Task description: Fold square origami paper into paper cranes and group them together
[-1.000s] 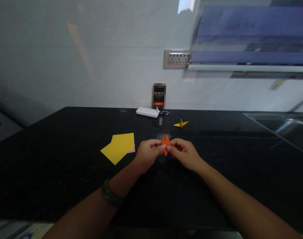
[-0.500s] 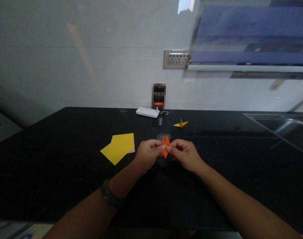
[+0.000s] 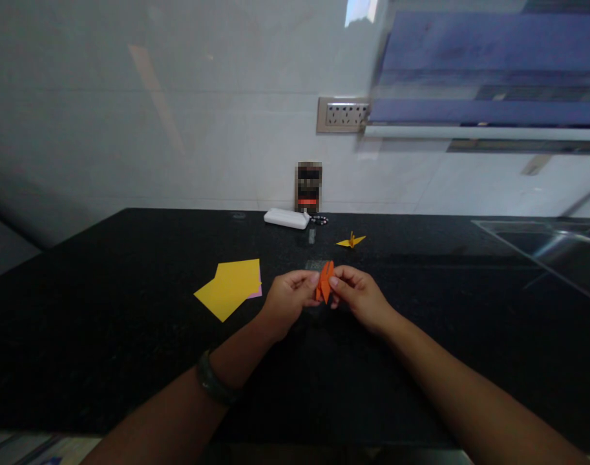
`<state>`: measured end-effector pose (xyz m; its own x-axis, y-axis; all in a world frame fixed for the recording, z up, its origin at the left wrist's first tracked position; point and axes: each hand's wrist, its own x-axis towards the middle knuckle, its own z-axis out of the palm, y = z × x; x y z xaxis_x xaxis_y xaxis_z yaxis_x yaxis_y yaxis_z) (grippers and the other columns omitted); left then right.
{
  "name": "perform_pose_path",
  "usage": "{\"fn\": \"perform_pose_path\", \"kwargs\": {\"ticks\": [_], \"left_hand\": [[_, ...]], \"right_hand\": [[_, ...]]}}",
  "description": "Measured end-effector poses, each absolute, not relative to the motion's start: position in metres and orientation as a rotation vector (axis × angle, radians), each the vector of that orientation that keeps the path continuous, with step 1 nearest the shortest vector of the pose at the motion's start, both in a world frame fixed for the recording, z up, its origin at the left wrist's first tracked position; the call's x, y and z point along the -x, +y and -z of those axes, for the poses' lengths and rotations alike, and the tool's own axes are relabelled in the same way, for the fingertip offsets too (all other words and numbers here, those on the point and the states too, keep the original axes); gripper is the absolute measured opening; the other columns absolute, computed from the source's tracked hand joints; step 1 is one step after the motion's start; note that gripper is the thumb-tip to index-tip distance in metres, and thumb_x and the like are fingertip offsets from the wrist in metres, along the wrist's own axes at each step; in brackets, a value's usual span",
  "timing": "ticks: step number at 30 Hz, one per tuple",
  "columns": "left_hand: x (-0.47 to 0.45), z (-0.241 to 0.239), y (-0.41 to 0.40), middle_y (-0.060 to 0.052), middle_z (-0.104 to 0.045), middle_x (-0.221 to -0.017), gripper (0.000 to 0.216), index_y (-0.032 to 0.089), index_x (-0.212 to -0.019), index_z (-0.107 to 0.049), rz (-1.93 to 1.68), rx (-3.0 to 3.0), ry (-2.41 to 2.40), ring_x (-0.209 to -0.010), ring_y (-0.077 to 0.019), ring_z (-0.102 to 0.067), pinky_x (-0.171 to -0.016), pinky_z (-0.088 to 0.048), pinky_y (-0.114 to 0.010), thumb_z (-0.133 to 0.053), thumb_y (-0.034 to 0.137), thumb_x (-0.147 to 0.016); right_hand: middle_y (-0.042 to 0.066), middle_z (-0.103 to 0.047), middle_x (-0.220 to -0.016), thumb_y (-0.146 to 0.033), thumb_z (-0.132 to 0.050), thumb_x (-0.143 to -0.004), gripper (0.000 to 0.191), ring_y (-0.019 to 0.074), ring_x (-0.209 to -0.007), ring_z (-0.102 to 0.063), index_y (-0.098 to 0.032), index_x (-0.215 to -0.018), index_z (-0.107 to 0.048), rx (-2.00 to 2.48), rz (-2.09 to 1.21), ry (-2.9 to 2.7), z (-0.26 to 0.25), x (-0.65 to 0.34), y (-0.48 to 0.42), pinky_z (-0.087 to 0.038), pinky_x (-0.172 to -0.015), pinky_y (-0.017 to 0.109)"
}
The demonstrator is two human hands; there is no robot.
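Observation:
Both my hands meet over the middle of the black counter (image 3: 130, 336), pinching a small folded orange paper piece (image 3: 324, 282) between them. My left hand (image 3: 289, 299) grips its left side with thumb and fingers closed. My right hand (image 3: 358, 296) pinches its right side the same way. The orange piece stands upright and narrow between my fingertips, just above the counter. A dark band sits on my left wrist (image 3: 212, 381).
Yellow paper sheets (image 3: 229, 287) with a pink edge lie left of my hands. A small yellow folded paper crane (image 3: 351, 241) sits behind them. Further back are a white flat case (image 3: 287, 218), a blurred upright object (image 3: 308, 187), a wall socket (image 3: 342, 115), and a sink (image 3: 547, 248) at right.
The orange piece's spread flaps have been pressed together into a narrower shape, and my hands shifted slightly up and closer.

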<state>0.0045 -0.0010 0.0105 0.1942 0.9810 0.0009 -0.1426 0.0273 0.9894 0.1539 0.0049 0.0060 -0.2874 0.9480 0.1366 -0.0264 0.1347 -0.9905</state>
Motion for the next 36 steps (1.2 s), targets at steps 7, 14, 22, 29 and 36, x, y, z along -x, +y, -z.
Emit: {"fn": "perform_pose_path", "kwargs": {"ticks": [7,14,22,29,36], "left_hand": [[0.000,-0.011,-0.004,-0.005,-0.065,-0.076,0.045,0.017,-0.113,-0.051,-0.914,-0.976,0.670,-0.058,-0.0102,-0.059,-0.054,-0.046,-0.022,-0.062,0.030,-0.071],[-0.001,-0.011,-0.008,-0.006,-0.066,-0.071,0.033,0.013,-0.096,-0.058,-0.827,-1.106,0.583,-0.059,-0.0128,-0.061,-0.056,-0.044,-0.023,-0.063,0.031,-0.070],[-0.002,-0.007,0.000,0.003,-0.053,-0.046,0.029,0.011,-0.075,-0.061,-1.039,-1.165,0.935,-0.035,-0.0037,-0.041,-0.035,-0.030,-0.016,-0.065,0.037,-0.064],[-0.002,-0.015,-0.004,-0.002,-0.061,-0.055,0.025,0.011,-0.069,-0.061,-0.915,-1.200,0.921,-0.047,-0.0086,-0.055,-0.045,-0.041,-0.018,-0.064,0.036,-0.065],[-0.002,-0.012,-0.003,-0.005,-0.064,-0.063,0.033,0.011,-0.073,-0.061,-0.798,-1.121,0.863,-0.050,-0.0092,-0.058,-0.048,-0.043,-0.019,-0.056,0.044,-0.071]], "right_hand": [[-0.004,-0.049,-0.050,-0.033,-0.057,-0.075,0.019,0.0051,-0.042,-0.046,-0.014,-0.074,-0.056,0.745,-1.784,-1.268,-0.006,-0.154,0.001,-0.039,-0.039,0.015],[-0.002,-0.057,-0.052,-0.030,-0.063,-0.071,0.020,0.0042,-0.038,-0.049,-0.012,-0.078,-0.057,0.738,-1.899,-1.191,-0.006,-0.151,-0.002,-0.042,-0.037,0.014],[-0.002,-0.057,-0.052,-0.030,-0.067,-0.066,0.022,0.0055,-0.041,-0.051,-0.014,-0.071,-0.054,0.831,-1.676,-1.139,-0.007,-0.148,-0.001,-0.045,-0.043,0.017],[-0.004,-0.055,-0.056,-0.030,-0.068,-0.065,0.019,0.0052,-0.044,-0.048,-0.015,-0.073,-0.060,0.874,-1.462,-1.250,-0.009,-0.159,0.007,-0.042,-0.043,0.019],[-0.001,-0.059,-0.060,-0.032,-0.065,-0.067,0.020,0.0061,-0.046,-0.050,-0.014,-0.074,-0.063,0.867,-1.512,-1.403,-0.010,-0.161,0.005,-0.041,-0.046,0.021]]}}
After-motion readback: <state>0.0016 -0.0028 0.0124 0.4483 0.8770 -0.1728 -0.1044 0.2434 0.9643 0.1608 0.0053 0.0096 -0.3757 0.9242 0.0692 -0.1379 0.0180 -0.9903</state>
